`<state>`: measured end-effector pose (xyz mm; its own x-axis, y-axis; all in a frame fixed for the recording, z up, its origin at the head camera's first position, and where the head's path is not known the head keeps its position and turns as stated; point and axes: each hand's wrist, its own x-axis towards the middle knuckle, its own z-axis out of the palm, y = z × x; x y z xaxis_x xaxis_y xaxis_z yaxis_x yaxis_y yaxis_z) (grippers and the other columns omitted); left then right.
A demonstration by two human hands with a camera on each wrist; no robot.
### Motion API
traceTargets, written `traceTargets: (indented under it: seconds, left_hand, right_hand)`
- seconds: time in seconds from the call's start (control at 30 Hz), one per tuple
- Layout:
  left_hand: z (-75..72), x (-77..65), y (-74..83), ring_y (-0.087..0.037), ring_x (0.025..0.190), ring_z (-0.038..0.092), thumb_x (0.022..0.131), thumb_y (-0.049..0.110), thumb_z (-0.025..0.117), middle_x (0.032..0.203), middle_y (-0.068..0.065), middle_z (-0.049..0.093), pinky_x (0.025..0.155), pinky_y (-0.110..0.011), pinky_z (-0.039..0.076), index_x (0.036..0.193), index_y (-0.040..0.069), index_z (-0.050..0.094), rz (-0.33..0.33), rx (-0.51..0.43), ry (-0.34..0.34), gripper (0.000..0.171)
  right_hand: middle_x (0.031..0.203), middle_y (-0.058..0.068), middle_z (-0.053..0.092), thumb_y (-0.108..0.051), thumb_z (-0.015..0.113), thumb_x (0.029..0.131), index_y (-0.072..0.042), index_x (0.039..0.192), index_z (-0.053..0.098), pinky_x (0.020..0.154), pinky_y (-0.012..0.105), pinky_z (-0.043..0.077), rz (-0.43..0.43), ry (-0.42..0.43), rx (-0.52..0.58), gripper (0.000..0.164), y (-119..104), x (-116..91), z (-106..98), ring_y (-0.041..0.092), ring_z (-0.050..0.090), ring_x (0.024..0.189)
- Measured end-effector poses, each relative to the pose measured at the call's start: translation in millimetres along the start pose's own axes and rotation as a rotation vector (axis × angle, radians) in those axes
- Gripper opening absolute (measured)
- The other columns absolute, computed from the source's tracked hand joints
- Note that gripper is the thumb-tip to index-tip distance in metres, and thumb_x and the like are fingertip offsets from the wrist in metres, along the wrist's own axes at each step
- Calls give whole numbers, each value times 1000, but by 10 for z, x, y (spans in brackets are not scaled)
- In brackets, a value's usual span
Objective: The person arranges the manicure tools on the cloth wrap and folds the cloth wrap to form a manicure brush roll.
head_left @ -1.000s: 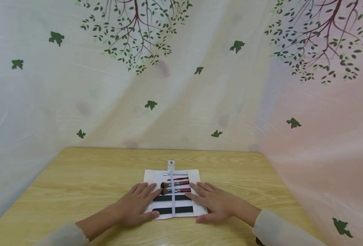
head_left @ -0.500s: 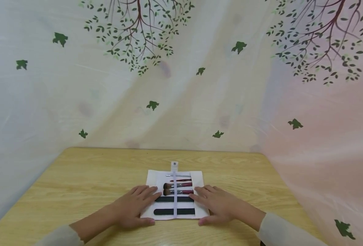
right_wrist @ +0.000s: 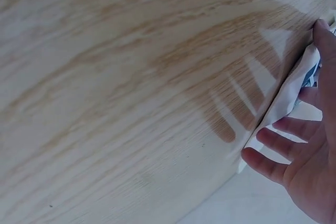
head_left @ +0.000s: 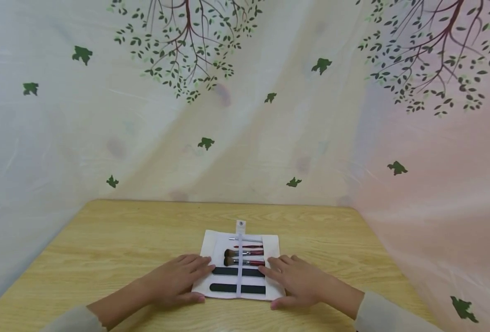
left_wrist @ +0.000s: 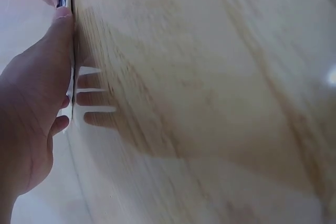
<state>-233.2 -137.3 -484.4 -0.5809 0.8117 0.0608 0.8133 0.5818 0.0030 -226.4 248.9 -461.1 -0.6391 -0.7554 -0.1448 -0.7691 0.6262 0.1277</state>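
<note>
An unfolded white brush pouch (head_left: 272, 243) lies flat on the table in the head view. Two red-handled brushes (head_left: 255, 263), a thin red tool (head_left: 253, 246), a thin silver tool (head_left: 250, 240) and two black strips (head_left: 224, 288) sit under its pale crosswise strap (head_left: 239, 278). My left hand (head_left: 172, 279) rests at the pouch's left edge with fingers stretched out, fingertips on the white cloth. Opposite it, my right hand (head_left: 300, 281) lies along the right flap, index fingertip near a black strip. In the right wrist view, straight spread fingers (right_wrist: 265, 166) touch the pouch's edge (right_wrist: 286, 95).
The wooden table (head_left: 145, 221) reaches back to a pale curtain (head_left: 245, 161) printed with leaves and branches. A tab with a snap (head_left: 241, 225) sticks out from the pouch's far side. Pale sleeves (head_left: 387, 313) cover both forearms.
The pouch has shifted slightly to the right and a little nearer, turning slightly. My left fingers have drawn back toward its left edge; my right hand has moved a little right with it.
</note>
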Motion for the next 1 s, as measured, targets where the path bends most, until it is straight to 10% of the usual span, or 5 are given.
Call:
traceTargets:
  seconds: [0.53, 0.73, 1.0]
  left_hand:
    - [-2, 0, -116, -27, 130, 56, 108, 31, 50, 146, -6, 57, 101, -49, 49, 146, 10, 56, 111, 85, 160, 43]
    - [14, 63, -162, -22, 117, 64, 104, 16, 57, 127, -2, 68, 96, -44, 52, 123, 12, 70, 36, -89, 218, 23]
    - [25, 130, -237, -4, 74, 59, 109, 27, 50, 81, 12, 63, 67, -30, 53, 96, 17, 67, -130, -445, 248, 25]
  right_hand:
    - [150, 11, 50, -24, 67, 91, -12, 158, 37, 104, 49, 47, -11, 31, -5, 74, 12, 2, -64, 30, 55, 131]
    - [142, 8, 60, -27, 65, 100, -10, 150, 48, 101, 43, 50, 23, 58, 55, 55, 68, 23, -60, 24, 61, 124]
    - [112, -4, 70, -33, 57, 106, -11, 120, 69, 84, 31, 55, 18, 181, 482, 28, 275, 50, -14, 6, 64, 99]
